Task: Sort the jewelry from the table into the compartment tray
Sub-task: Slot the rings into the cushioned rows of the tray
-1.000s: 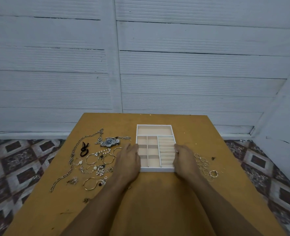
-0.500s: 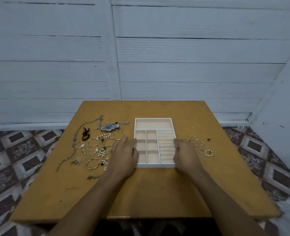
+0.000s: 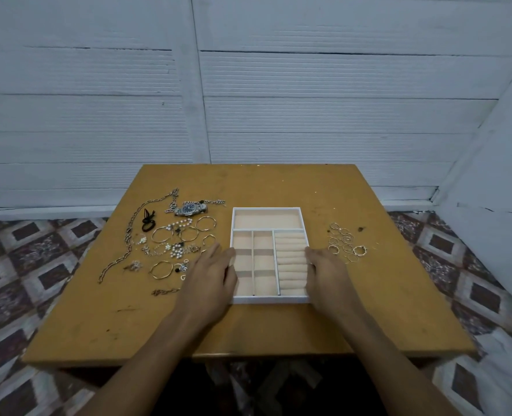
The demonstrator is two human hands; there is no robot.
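Pressing the tray (image 3: pixel 266 209), left hand (image 3: pixel 211 274) and right hand (image 3: pixel 328 274) lie flat.

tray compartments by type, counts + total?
Compartment tray:
Wide top compartment: 1
Small square compartments: 6
Ring-roll section: 1
Total: 8
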